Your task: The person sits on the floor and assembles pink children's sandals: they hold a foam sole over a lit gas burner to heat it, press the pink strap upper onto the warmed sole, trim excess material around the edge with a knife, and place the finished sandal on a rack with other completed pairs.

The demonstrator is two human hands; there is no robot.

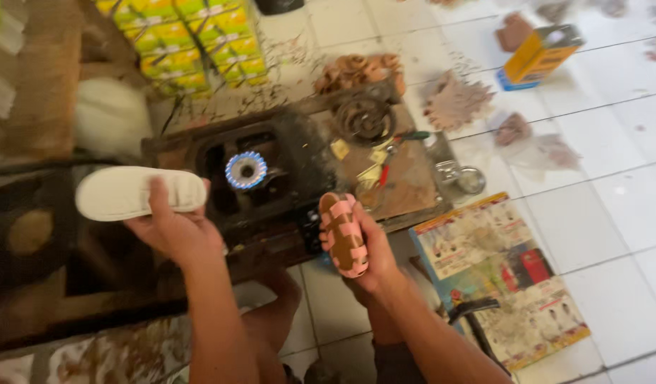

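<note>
My left hand (173, 229) grips a white shoe sole (129, 193), held flat with its long side across, left of a small gas burner (245, 170) that burns with a blue ring of flame. My right hand (374, 252) holds a pink strapped sandal upper (343, 235) upright, just right of and below the burner. Both hands hover over the dark, dirty stove block (299, 153) on the floor.
A round metal part (363, 119), small tools and a metal tin (464, 178) lie on a brown board. A printed poster (498, 274) lies on the white tiled floor at right. A yellow can (540, 54) and stacked yellow-green boxes (189, 43) stand further back.
</note>
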